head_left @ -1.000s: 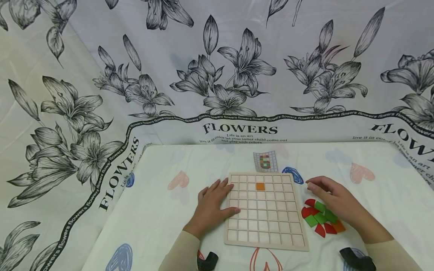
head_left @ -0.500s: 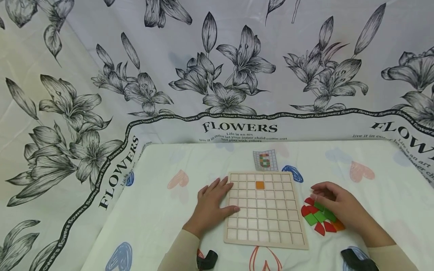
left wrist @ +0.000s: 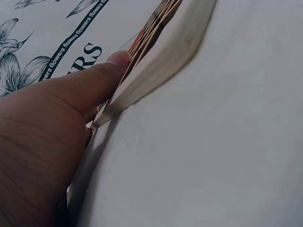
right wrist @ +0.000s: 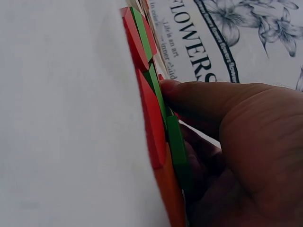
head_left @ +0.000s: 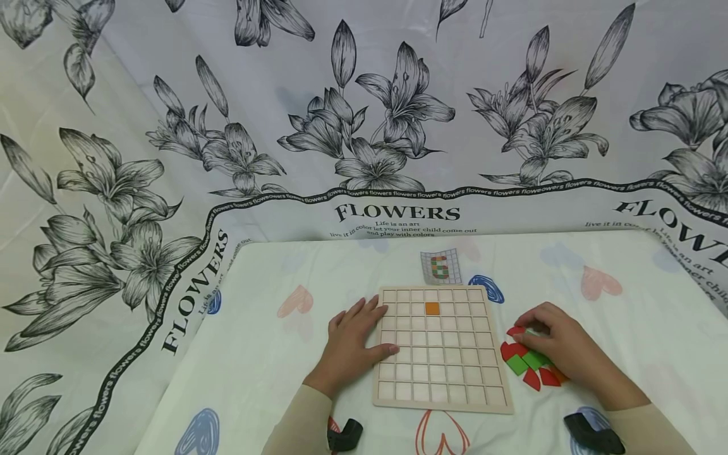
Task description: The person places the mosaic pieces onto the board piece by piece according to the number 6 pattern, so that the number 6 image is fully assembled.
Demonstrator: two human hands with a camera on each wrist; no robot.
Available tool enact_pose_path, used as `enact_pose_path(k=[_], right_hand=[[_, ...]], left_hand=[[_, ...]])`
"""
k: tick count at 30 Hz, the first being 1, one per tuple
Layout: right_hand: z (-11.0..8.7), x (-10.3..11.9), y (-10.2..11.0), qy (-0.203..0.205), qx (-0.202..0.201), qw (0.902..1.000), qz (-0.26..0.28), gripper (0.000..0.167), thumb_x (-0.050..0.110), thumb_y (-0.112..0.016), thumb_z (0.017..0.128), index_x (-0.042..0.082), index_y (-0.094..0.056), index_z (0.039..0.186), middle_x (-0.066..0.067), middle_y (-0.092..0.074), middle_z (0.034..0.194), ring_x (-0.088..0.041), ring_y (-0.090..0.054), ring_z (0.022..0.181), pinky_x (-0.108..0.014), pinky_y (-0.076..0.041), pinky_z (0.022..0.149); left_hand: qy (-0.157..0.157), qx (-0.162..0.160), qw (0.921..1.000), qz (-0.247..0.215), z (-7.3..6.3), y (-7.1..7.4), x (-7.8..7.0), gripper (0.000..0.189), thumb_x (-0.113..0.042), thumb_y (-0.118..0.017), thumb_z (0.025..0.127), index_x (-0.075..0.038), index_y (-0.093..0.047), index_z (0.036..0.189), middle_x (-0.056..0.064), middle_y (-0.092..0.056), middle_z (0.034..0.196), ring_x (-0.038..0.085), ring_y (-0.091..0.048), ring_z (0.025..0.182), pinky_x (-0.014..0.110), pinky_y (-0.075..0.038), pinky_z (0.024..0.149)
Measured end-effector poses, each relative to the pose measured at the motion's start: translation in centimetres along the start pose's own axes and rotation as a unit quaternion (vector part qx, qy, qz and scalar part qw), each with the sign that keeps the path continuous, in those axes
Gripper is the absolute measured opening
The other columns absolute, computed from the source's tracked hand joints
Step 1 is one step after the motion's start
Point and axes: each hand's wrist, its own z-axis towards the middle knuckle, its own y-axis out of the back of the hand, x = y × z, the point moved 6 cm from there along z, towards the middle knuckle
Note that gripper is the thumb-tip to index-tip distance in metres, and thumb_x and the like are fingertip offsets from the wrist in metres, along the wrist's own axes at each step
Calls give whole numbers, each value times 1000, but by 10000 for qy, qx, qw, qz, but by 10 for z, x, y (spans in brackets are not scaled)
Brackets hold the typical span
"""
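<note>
A square wooden grid board [head_left: 443, 354] lies on the cloth, with one orange square tile [head_left: 432, 308] in its second row from the far edge. My left hand [head_left: 352, 341] rests on the board's left edge, fingers spread and thumb over the rim. The left wrist view shows that thumb [left wrist: 102, 78] on the board's edge. Right of the board lies a loose heap with red rounded pieces [head_left: 531, 379], green squares [head_left: 517, 364] and a bit of orange. My right hand [head_left: 563, 341] is over the heap, thumb and forefinger at a red piece [head_left: 514, 330]; I cannot tell whether they pinch it.
A small card [head_left: 440, 266] printed with a coloured grid pattern lies just beyond the board. White cloth with heart prints covers the table [head_left: 239, 360], and a flower-printed sheet [head_left: 318, 95] hangs behind. Black straps [head_left: 594, 435] show near both wrists.
My right hand has come down and slightly toward me, from beyond the heap onto its far pieces, its fingertips now at a red one. The left hand stays on the board.
</note>
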Motion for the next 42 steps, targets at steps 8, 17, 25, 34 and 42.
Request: enact_pose_path(k=[8,17,25,34,42], right_hand=[[0,-1,-2,-253,119,9995,132,16,21,-82,101,14,-74,113,1,-70,108,-23,-60,99,-28,-53,81],[-1,4,2,-280,-154,9992,239,16,17,-80,102,14,-76,116,0,-71,105,-22,-61,91,-24,-53,76],[-2,9,8,-266,-314,9979,497,19,24,-77,105,13,-77,120,1,-77,108,-17,-65,93,-21,-53,79],[-2,17,13,-217,-460,9963,687,22,25,-77,105,10,-76,122,0,-79,108,-13,-68,95,-16,-53,80],[-2,31,13,-53,-507,9951,846,20,21,-75,107,7,-76,121,-2,-79,106,-16,-70,93,-18,-56,78]], left_hand=[[6,0,10000,-32,0,0,1,83,-64,-78,94,-25,-54,163,-6,-35,174,23,-22,163,62,-12,123],[22,7,10000,-63,0,0,2,84,-66,-77,94,-25,-54,163,-7,-35,174,23,-21,163,62,-12,123],[-4,-16,10000,-78,0,1,1,83,-64,-79,94,-24,-54,163,-7,-36,174,23,-22,163,63,-13,123],[-18,-19,9999,-111,-1,1,0,83,-64,-78,94,-25,-54,163,-7,-36,174,23,-23,162,63,-13,123],[-11,-3,9999,-136,0,1,0,83,-64,-78,94,-25,-54,163,-6,-36,174,22,-22,163,62,-12,123]])
